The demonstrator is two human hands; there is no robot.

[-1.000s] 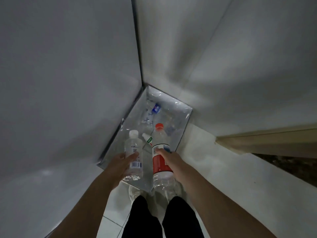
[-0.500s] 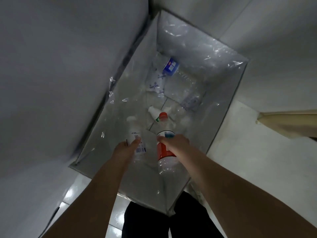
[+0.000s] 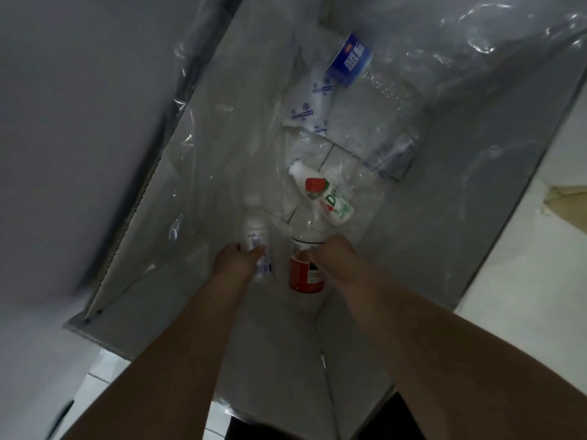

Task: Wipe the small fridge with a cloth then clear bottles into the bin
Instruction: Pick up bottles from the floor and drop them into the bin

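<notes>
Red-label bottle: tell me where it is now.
Head view, centre: the right hand holds the red-label bottle inside the lined bin, beside the clear bottle in the left hand.

Both bare forearms reach forward and down, side by side. The left grip (image 3: 236, 260) curls round a small clear bottle (image 3: 254, 231). The right grip (image 3: 332, 252) holds a red-labelled bottle (image 3: 306, 274), its fingers seemingly wrapped behind it, mostly hidden.

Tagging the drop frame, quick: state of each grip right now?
Left grip: holds the small clear bottle.
Right grip: holds the red-label bottle.
</notes>
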